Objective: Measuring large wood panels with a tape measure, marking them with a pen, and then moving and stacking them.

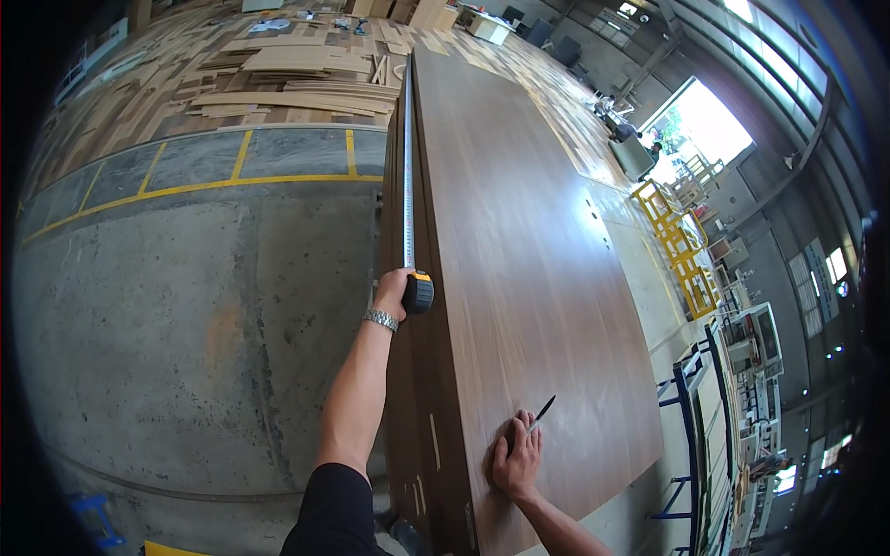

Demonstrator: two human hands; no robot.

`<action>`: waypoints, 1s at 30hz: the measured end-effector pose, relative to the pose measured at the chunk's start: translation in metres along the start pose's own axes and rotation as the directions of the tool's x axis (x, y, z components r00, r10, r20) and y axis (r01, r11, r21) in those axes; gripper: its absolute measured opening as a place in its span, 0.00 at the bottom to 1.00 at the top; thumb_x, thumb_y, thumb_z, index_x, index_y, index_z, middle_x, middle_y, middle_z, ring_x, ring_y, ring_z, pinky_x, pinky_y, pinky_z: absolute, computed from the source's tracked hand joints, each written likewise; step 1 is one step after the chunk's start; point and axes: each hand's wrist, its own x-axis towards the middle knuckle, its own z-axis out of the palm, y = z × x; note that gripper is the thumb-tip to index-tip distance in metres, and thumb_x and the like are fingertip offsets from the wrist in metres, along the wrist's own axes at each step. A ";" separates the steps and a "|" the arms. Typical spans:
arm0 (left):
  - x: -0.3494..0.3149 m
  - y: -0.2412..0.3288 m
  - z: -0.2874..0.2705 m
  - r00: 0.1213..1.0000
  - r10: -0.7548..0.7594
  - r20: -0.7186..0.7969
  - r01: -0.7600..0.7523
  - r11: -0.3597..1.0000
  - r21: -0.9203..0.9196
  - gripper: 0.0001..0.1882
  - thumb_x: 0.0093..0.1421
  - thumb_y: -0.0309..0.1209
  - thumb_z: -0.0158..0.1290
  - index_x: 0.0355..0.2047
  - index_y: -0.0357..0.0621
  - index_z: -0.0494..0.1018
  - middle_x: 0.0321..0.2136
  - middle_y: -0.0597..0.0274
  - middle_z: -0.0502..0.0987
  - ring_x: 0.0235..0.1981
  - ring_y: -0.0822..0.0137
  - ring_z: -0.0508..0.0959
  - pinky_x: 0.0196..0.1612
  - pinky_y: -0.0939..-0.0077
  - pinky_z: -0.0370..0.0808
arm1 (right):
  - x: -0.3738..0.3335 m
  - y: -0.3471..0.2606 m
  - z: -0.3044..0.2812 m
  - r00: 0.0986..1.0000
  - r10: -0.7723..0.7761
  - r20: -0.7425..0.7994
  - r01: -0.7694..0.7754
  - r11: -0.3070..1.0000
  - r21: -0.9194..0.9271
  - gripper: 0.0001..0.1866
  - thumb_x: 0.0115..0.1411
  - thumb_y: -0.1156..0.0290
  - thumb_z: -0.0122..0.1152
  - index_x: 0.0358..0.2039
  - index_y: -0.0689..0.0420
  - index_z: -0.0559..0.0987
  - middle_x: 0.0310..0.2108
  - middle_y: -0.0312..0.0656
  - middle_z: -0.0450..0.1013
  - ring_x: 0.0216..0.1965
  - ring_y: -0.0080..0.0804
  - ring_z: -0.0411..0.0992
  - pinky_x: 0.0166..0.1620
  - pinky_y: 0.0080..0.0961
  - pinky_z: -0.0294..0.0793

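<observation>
My left hand (393,293) grips a black and orange tape measure (420,294) at the left edge of a long stack of brown wood-grain panels. Its silvery blade (408,176) is pulled out along that edge to the far end of the stack. On the near part of the top panel (519,232) rests my right hand (520,461), with a dark pen (543,412) held between its fingers, the tip pointing up and to the right. Something dark shows by the thumb, too hidden to name.
Wooden boards (297,88) lie piled on a plank-patterned floor at the far left. Yellow lines (243,153) cross the grey concrete. To the right stand a yellow metal frame (681,246) and a blue-legged rack (686,417). A person (656,148) is near the bright doorway.
</observation>
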 end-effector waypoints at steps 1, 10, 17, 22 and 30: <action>-0.005 -0.005 -0.002 1.000 -0.008 -0.008 0.008 1.000 -0.022 0.11 0.61 0.33 0.51 0.33 0.35 0.74 0.25 0.56 0.79 0.23 0.62 0.81 0.27 0.65 0.81 | -0.001 0.001 0.001 1.000 0.003 0.002 -0.003 1.000 0.000 0.27 0.59 0.69 0.54 0.58 0.63 0.67 0.65 0.57 0.62 0.69 0.58 0.54 0.70 0.53 0.47; -0.062 -0.039 -0.023 0.997 -0.038 -0.063 0.040 0.999 0.019 0.16 0.64 0.37 0.49 0.34 0.34 0.75 0.26 0.47 0.80 0.23 0.57 0.81 0.26 0.64 0.82 | -0.004 0.000 0.010 0.999 -0.036 -0.021 0.036 0.999 0.005 0.26 0.60 0.70 0.53 0.59 0.62 0.67 0.65 0.57 0.62 0.68 0.58 0.55 0.69 0.52 0.47; -0.215 -0.169 -0.062 0.990 -0.127 -0.067 0.131 0.990 0.051 0.19 0.68 0.43 0.50 0.36 0.36 0.77 0.28 0.56 0.80 0.25 0.66 0.81 0.28 0.71 0.79 | 0.005 0.003 0.015 0.998 -0.064 -0.023 0.064 0.998 -0.016 0.25 0.63 0.68 0.51 0.60 0.63 0.67 0.65 0.57 0.62 0.69 0.57 0.55 0.70 0.49 0.48; -0.336 -0.238 -0.065 0.966 -0.244 -0.085 0.246 0.969 0.004 0.22 0.69 0.45 0.48 0.35 0.37 0.78 0.26 0.63 0.78 0.24 0.73 0.79 0.26 0.78 0.77 | -0.004 0.016 0.013 0.990 -0.138 -0.017 0.136 0.987 -0.083 0.24 0.65 0.69 0.49 0.60 0.63 0.67 0.65 0.56 0.62 0.69 0.55 0.55 0.70 0.48 0.48; -0.493 -0.315 -0.089 0.980 -0.033 -0.194 0.087 0.958 0.273 0.21 0.71 0.41 0.45 0.36 0.34 0.78 0.27 0.56 0.82 0.28 0.68 0.82 0.35 0.75 0.77 | -0.048 -0.009 -0.015 0.561 -0.828 0.008 0.765 0.522 0.377 0.09 0.50 0.75 0.62 0.33 0.60 0.78 0.49 0.54 0.75 0.56 0.54 0.71 0.58 0.51 0.67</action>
